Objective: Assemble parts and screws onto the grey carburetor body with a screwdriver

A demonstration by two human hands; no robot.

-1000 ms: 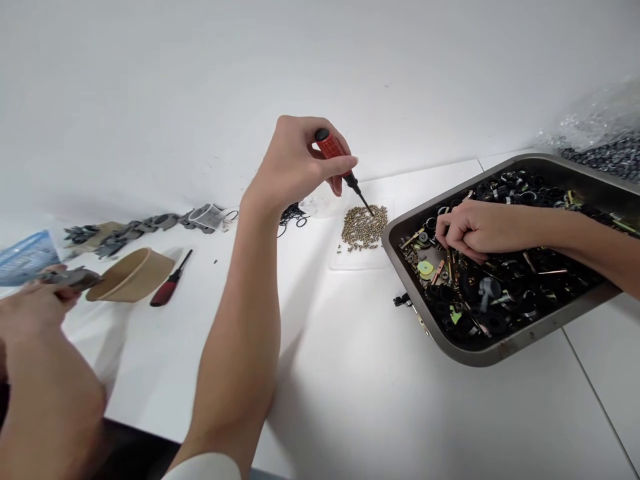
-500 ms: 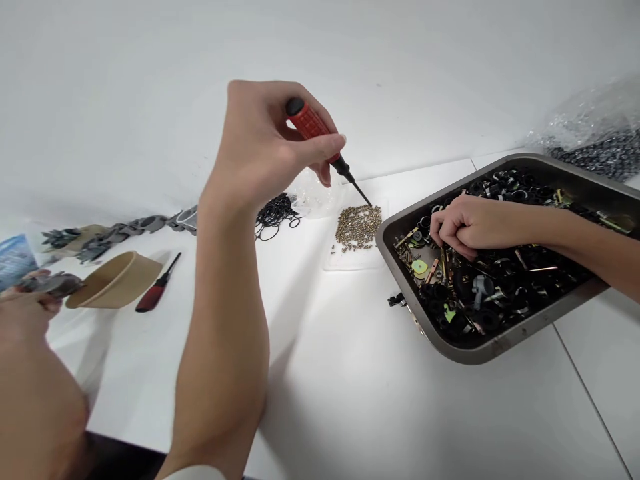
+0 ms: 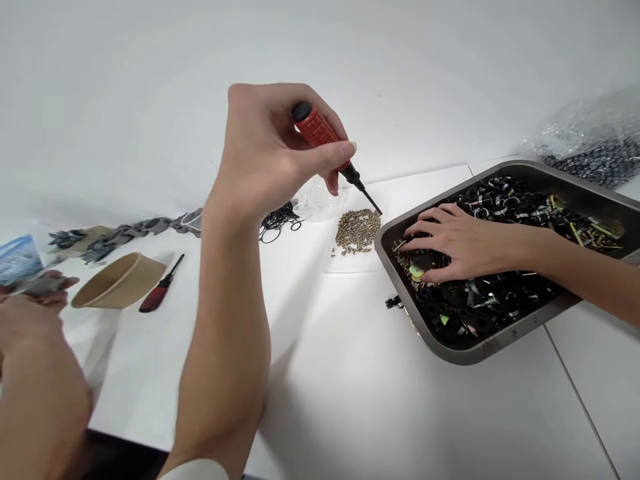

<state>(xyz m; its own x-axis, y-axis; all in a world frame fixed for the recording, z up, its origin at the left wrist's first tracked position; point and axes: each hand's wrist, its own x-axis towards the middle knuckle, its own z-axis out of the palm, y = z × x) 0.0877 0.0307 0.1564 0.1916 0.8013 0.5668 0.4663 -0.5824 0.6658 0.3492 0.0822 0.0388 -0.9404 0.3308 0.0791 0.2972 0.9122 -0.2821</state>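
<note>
White table (image 3: 350, 400), bare at the near edge. Nearest, at the left edge: the left hand (image 3: 30, 313), fingers closed around a small grey part (image 3: 35, 285); the part is blurred, no detail to be had.

Right forearm rises from the bottom edge through the middle. The right hand (image 3: 270, 157) grips a red-handled screwdriver (image 3: 325, 143), thumb and fingers clamped on the handle. Shaft slants down to the right; its black tip sits at the far right edge of a pile of small brass screws (image 3: 357, 230), touching or just above, cannot tell which. Screws lie on a clear sheet, just left of a metal tray (image 3: 460, 350).

Tray holds a jumble of black rings and metal bits. A co-worker's hand (image 3: 455, 243) lies flat in it, fingers spread over the parts.

Left side, mid-distance: brown paper bowl (image 3: 117, 280), tipped on its side, a second red screwdriver (image 3: 160, 293) just beside it. Farther back: row of grey parts (image 3: 115, 233), black O-rings (image 3: 277, 219). Far right: plastic bag (image 3: 590, 143) of dark rings.
</note>
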